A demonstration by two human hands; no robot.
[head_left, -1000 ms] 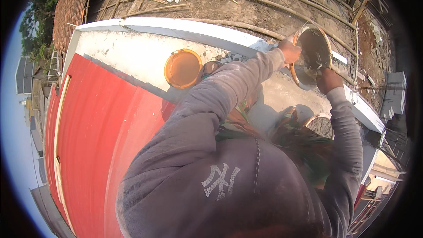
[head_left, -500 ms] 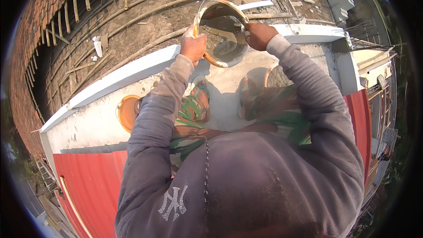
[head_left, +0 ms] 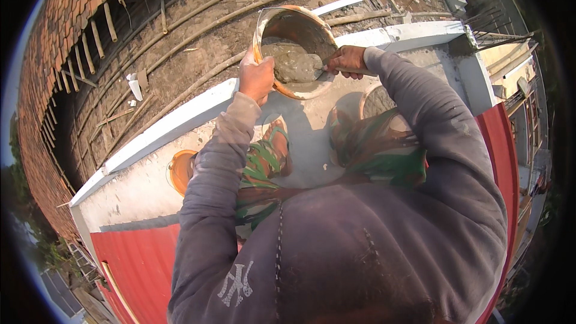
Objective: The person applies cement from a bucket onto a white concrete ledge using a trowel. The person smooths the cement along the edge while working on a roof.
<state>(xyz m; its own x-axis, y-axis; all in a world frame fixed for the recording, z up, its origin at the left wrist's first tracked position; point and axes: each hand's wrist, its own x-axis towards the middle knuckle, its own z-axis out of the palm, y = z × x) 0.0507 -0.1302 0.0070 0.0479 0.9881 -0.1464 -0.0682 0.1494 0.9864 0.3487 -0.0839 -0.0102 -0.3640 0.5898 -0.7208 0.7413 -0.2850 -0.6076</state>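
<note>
Gripping the near-left rim of an orange bowl [head_left: 295, 51], the left hand [head_left: 257, 78] is closed around its edge and holds it up above the pale concrete ledge [head_left: 162, 126], in the upper middle of the head view. The bowl is tipped so its open mouth faces back toward the person, showing a mound of grey wet mortar [head_left: 292, 60] inside. The right hand [head_left: 347, 60] is closed around the handle of a trowel [head_left: 327, 67]. The tool's long axis runs roughly level, pointing left from the hand into the mortar, its blade mostly buried. Below the left forearm a second orange bowl [head_left: 180, 171] rests on the ledge beside red sheet roofing [head_left: 138, 258].
</note>
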